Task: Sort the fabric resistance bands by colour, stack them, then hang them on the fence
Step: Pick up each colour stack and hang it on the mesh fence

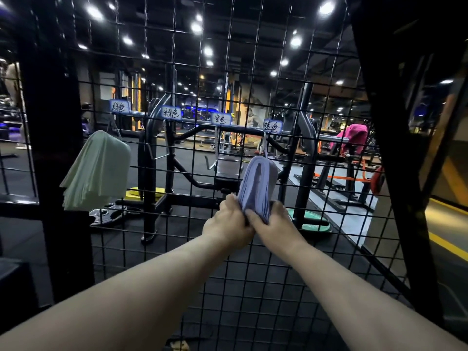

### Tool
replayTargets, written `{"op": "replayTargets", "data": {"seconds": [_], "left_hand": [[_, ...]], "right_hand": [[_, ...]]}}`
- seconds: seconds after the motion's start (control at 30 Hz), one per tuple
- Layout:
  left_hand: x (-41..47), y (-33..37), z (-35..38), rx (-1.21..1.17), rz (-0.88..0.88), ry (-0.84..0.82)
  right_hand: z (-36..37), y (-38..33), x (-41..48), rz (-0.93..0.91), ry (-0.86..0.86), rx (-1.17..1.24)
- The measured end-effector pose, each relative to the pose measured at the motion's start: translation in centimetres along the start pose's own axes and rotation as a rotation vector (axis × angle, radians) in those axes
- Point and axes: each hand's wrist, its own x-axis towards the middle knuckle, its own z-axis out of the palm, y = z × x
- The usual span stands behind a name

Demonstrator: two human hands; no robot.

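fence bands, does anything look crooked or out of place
The green stack hangs tilted on the fence, its layers fanned unevenly at the lower left. The lavender-blue stack, gripped by the left hand and right hand, hangs straighter.

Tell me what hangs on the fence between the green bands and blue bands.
Only the pink label, the purple label and empty fence wire, seen in head view.

Two stacks: green stack [97,171], lilac stack [257,183]; four labels [119,106]; two hands [229,224]
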Motion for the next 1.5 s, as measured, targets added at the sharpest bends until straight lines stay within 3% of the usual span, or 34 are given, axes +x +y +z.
{"op": "replayTargets", "data": {"seconds": [0.27,0.37,0.57,1.07,1.2,1.5], "left_hand": [[-0.5,-0.7,-1.5,0.097,0.078,0.134],[0.1,-0.4,-2.6,0.009,0.145,0.186],[2.5,0.8,-4.0,-0.264,0.149,0.141],[3.3,2.5,-4.8,-0.444,0.135,0.127],[3.9,2.7,-5.0,-0.486,0.083,0.118],[4.8,3.6,-5.0,-0.564,0.154,0.138]], "right_hand": [[-1.9,0.4,0.0,-0.036,0.006,0.174],[-2.9,-0.5,0.2,-0.064,0.122,0.186],[-3.8,-2.1,2.0,-0.089,0.157,0.215],[-4.3,-2.9,3.3,-0.117,0.237,0.123],[-4.3,-3.4,3.7,-0.121,0.218,0.095],[-5.2,-4.1,3.8,-0.104,0.155,0.097]]}}
